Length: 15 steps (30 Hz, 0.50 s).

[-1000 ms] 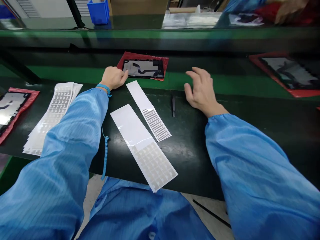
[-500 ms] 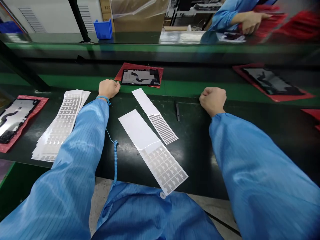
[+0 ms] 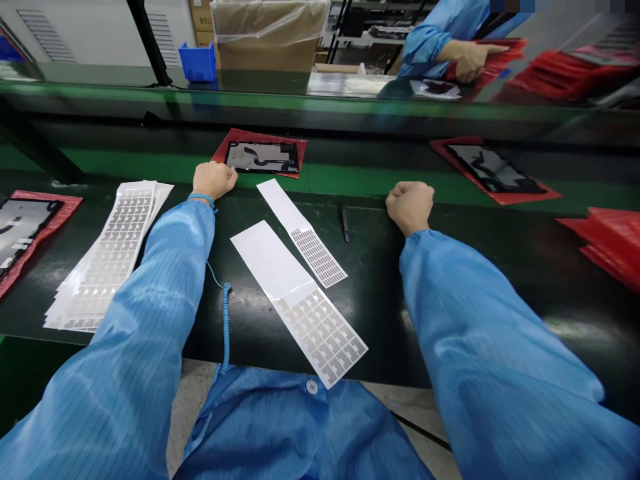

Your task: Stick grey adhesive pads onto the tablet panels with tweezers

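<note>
My left hand is closed in a fist at the back edge of the dark bench, a blue wrist strap with a coiled cord on it. Just behind it, a flat black-framed panel with a dark ribbon cable lies on a red bubble bag on the green strip. My right hand, also a fist, rests further right on the bench. Between my arms lie a narrow sticker sheet, a wider sticker sheet and a small black tool, possibly tweezers. No object shows in either hand.
A stack of sticker sheets lies beside my left forearm. Another panel sits far left, one more back right. Red bags lie at the right edge. Beyond the bench, a co-worker's hand is at red bags.
The view has swung slightly right, bringing more red bags into sight. Both panels on the green strip have shifted left relative to the bench. My fists stay about where they were.
</note>
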Each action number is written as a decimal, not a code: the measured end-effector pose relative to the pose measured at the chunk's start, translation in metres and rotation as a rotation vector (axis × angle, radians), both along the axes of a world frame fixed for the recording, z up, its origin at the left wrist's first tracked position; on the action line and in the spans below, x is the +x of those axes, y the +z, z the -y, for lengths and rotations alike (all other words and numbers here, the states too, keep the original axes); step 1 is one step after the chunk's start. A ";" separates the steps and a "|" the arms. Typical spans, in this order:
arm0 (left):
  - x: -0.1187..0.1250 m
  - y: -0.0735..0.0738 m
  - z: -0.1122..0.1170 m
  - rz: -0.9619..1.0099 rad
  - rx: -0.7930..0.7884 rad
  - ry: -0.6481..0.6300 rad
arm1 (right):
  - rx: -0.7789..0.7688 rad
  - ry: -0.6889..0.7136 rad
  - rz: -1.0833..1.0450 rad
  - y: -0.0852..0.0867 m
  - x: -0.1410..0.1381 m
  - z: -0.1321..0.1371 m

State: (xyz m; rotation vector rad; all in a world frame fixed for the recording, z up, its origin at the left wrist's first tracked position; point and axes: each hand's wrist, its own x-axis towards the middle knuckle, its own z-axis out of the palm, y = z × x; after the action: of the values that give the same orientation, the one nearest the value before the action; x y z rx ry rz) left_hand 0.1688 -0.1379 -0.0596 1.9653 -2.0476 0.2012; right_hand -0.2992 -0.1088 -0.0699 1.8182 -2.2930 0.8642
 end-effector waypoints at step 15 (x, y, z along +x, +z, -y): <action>-0.005 0.006 -0.013 0.105 -0.062 0.034 | 0.020 0.223 0.032 -0.002 -0.013 0.017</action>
State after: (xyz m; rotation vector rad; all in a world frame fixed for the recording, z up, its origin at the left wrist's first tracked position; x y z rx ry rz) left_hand 0.1641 -0.1250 -0.0538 1.9923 -2.0461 0.3788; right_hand -0.3125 -0.1254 -0.0721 2.1144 -2.1522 0.9083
